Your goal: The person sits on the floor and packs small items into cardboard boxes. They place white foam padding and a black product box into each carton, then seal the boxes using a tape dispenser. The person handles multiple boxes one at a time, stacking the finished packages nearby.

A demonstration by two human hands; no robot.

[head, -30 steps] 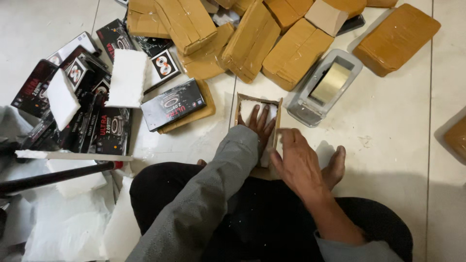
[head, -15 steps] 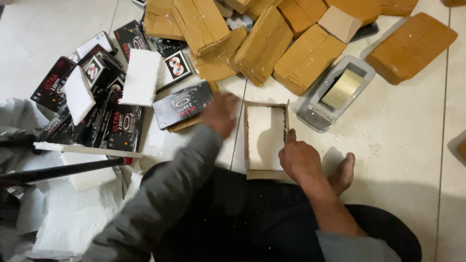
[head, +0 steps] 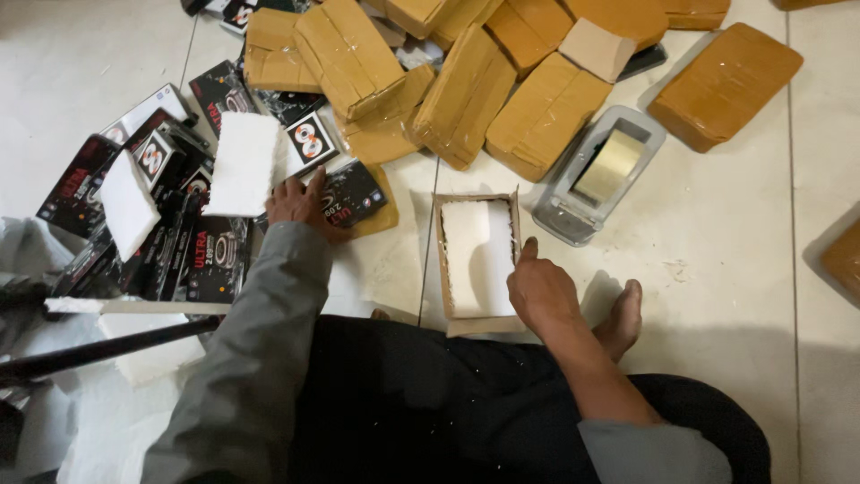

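Observation:
An open shallow cardboard box [head: 442,269] lies on the tiled floor in front of me, with a white foam slab [head: 477,255] inside it. My right hand [head: 540,291] rests on the box's right edge, forefinger pointing up along the wall. My left hand [head: 300,202] reaches out to the left and touches a white foam block [head: 244,163] lying on black printed product boxes [head: 354,193]; whether it grips the block is not clear. My bare foot [head: 623,314] shows to the right of the box.
Several brown tape-wrapped parcels [head: 466,94] are piled at the top. A grey tape dispenser [head: 598,175] sits right of the open box. More black boxes and a second foam piece [head: 128,204] lie at left, with white foam sheets [head: 134,345] and a dark rod [head: 98,350].
My left hand left the open box and swung left, reaching the foam block on the black boxes. My right hand stayed on the box's right edge.

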